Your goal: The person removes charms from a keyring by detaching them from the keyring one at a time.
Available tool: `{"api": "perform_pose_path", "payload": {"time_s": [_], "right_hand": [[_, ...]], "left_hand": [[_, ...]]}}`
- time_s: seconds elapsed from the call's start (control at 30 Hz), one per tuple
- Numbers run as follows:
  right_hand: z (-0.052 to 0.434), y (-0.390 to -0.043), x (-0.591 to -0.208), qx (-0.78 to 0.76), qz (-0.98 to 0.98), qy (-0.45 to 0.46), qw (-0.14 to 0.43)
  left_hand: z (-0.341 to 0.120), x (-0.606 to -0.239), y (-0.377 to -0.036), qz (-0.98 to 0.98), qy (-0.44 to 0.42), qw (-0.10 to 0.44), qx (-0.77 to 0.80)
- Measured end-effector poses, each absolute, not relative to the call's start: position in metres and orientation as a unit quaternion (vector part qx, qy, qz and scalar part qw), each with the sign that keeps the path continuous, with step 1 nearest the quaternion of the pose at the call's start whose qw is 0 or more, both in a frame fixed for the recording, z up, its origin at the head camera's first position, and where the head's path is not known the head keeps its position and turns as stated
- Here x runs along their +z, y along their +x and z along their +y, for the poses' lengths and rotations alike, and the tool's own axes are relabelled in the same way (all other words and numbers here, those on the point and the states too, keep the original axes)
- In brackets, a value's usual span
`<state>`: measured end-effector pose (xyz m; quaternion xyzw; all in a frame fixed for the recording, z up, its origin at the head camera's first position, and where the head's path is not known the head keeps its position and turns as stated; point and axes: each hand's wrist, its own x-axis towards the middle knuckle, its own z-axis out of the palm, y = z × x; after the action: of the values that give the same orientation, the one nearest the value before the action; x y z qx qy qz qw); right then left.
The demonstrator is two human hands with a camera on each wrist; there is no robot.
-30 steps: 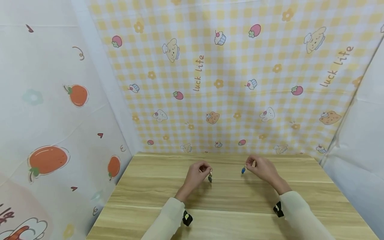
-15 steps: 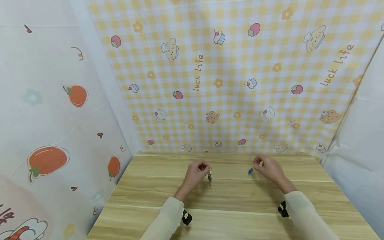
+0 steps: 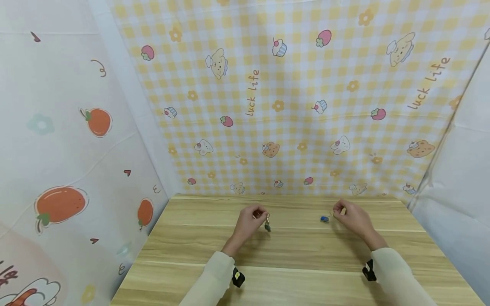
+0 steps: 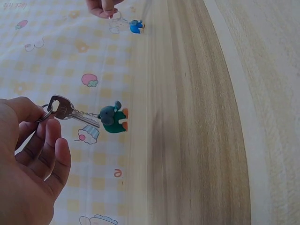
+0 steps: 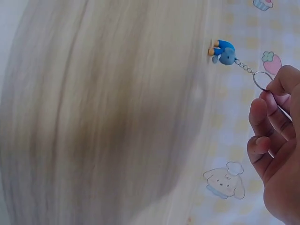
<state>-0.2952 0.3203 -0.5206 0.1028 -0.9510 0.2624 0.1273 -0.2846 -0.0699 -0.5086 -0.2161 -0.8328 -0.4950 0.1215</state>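
Two keychains hang clear above the table [image 3: 291,255], well apart, each dangling freely because you pinch only its ring. Your left hand [image 3: 249,221] grasps the ring carrying a key [image 4: 70,112] and green elephant charm [image 4: 112,119]. Your right hand [image 3: 351,217] pinches the ring [image 5: 260,80] of the blue elephant charm [image 5: 223,51].

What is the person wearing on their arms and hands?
Both arms are in long cream sleeves. A small black device sits at each wrist, the left one with a pale yellowish spot, the right one with a white mark. The left hand and right hand are bare.
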Motion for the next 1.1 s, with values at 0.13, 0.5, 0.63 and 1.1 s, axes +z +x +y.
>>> {"api": "perform_pose_path", "payload": {"time_s": [0.13, 0.5, 0.63, 1.1], "right_hand": [[0.326, -0.294, -0.522, 0.265, -0.952, 0.095, 0.124], [0.346, -0.293, -0.532, 0.278, -0.954, 0.052, 0.100], [0.351, -0.293, -0.537, 0.285, -0.954, 0.039, 0.089], [0.354, -0.291, -0.543, 0.298, -0.954, -0.010, 0.023]], "left_hand": [[-0.071, -0.509, -0.284, -0.831, -0.215, 0.117, -0.500], [-0.073, -0.509, -0.283, -0.830, -0.211, 0.113, -0.504], [-0.074, -0.508, -0.283, -0.831, -0.212, 0.113, -0.502], [-0.075, -0.508, -0.282, -0.823, -0.220, 0.108, -0.512]]}}
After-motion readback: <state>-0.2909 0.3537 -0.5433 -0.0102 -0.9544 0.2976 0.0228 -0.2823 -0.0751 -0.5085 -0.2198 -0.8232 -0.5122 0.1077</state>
